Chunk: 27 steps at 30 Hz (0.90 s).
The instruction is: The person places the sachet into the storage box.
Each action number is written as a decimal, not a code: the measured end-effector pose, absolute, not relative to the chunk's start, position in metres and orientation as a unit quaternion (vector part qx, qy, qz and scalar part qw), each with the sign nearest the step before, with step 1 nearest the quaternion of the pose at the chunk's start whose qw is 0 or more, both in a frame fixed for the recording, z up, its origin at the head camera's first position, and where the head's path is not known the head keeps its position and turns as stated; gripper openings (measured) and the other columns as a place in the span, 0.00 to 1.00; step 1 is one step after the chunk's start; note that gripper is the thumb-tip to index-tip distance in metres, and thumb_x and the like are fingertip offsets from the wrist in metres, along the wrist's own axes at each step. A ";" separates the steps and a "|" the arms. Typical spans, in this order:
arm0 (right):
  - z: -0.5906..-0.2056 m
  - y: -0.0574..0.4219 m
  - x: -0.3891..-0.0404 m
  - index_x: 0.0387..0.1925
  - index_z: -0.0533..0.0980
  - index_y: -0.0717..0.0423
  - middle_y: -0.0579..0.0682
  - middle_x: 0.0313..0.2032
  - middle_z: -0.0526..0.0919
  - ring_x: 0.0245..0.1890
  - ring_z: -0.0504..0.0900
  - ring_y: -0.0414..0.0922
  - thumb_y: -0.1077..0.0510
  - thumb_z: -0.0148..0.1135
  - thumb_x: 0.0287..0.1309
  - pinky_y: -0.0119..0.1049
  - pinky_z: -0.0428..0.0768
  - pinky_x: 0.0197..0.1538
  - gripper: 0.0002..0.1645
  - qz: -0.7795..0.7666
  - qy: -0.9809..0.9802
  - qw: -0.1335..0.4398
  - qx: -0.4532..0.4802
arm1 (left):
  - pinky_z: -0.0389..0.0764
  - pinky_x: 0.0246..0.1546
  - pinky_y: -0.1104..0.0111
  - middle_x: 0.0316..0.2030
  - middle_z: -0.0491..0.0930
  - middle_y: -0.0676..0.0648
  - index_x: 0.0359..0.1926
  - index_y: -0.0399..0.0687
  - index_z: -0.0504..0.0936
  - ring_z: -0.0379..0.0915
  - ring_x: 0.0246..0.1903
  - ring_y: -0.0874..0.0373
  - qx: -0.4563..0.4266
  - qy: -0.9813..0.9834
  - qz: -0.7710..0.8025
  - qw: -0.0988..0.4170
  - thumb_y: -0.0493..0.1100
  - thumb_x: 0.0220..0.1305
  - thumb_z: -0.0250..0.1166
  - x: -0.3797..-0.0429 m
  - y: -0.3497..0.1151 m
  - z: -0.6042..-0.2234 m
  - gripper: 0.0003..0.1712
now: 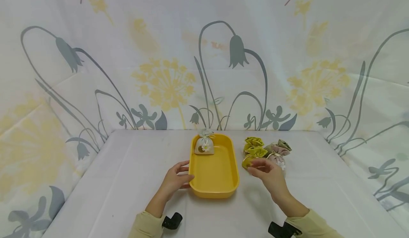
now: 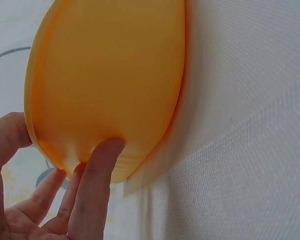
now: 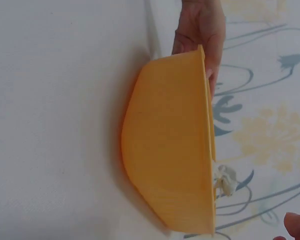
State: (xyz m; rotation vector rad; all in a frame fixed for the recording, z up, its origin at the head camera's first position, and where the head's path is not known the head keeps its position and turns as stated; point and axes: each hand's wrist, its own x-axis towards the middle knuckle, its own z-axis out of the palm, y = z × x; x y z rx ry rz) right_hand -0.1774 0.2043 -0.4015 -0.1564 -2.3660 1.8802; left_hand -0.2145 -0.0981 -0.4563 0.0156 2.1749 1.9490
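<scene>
1. My head feed is mostly backdrop [image 1: 217, 76], a pale cloth printed with grey bellflowers and yellow blooms, rising behind the table and at both sides.
2. Below it I see the white table [image 1: 137, 156], its covering faintly textured in the wrist feeds.
3. The yellow tray [image 1: 213, 174] sits on the table between the two hands, its long sides running away from me.
4. I see the left hand [image 1: 174, 177] at the tray's near left: the thumb is over the rim and the other fingers are spread against the outer wall, gripping it lightly.
5. The right hand [image 1: 270, 176] is right of the tray, fingers half bent, thumb and forefinger at the front yellow-green sachet; I cannot tell from here whether they touch or hold it.
6. I count one white sachet [image 1: 204, 147] inside the tray, at its far left end, its gathered top showing above the rim in my right wrist feed.
7. Right of the tray stand the front yellow-green sachet [image 1: 255, 151], another yellow-green sachet [image 1: 252, 142] just behind, a pink sachet [image 1: 277, 153] beside them, and a partly hidden grey-green sachet [image 1: 284, 144].
8. Smallest, I make out a white flower [image 1: 206, 148] on the white sachet's front.
</scene>
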 end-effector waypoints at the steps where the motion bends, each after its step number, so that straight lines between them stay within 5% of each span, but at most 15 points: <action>1: -0.402 0.206 -0.177 0.44 0.75 0.69 0.54 0.38 0.80 0.33 0.79 0.39 0.63 0.67 0.51 0.28 0.80 0.39 0.19 0.617 -0.782 0.060 -0.054 | 0.83 0.34 0.59 0.53 0.70 0.35 0.64 0.39 0.64 0.77 0.43 0.47 0.006 0.739 0.664 0.110 0.37 0.56 0.66 -0.214 -0.098 -0.457 0.35; 13: -0.412 0.235 -0.172 0.45 0.74 0.71 0.57 0.39 0.80 0.32 0.80 0.37 0.65 0.65 0.52 0.30 0.80 0.38 0.19 0.605 -0.789 0.083 -0.064 | 0.83 0.34 0.59 0.54 0.69 0.35 0.64 0.40 0.64 0.77 0.43 0.48 0.004 0.740 0.664 0.110 0.37 0.56 0.66 -0.214 -0.099 -0.457 0.35; 20: -0.417 0.252 -0.170 0.45 0.74 0.73 0.41 0.33 0.82 0.32 0.79 0.34 0.63 0.66 0.53 0.28 0.80 0.37 0.21 0.612 -0.780 0.106 -0.076 | 0.83 0.34 0.59 0.54 0.69 0.35 0.64 0.41 0.64 0.77 0.43 0.48 -0.001 0.743 0.659 0.112 0.37 0.56 0.66 -0.215 -0.098 -0.457 0.35; 27: -0.417 0.267 -0.172 0.43 0.74 0.72 0.34 0.28 0.82 0.30 0.80 0.35 0.60 0.67 0.52 0.28 0.81 0.35 0.21 0.611 -0.776 0.132 -0.081 | 0.83 0.35 0.59 0.54 0.69 0.34 0.65 0.39 0.64 0.77 0.43 0.48 -0.004 0.742 0.660 0.118 0.36 0.56 0.65 -0.213 -0.097 -0.448 0.35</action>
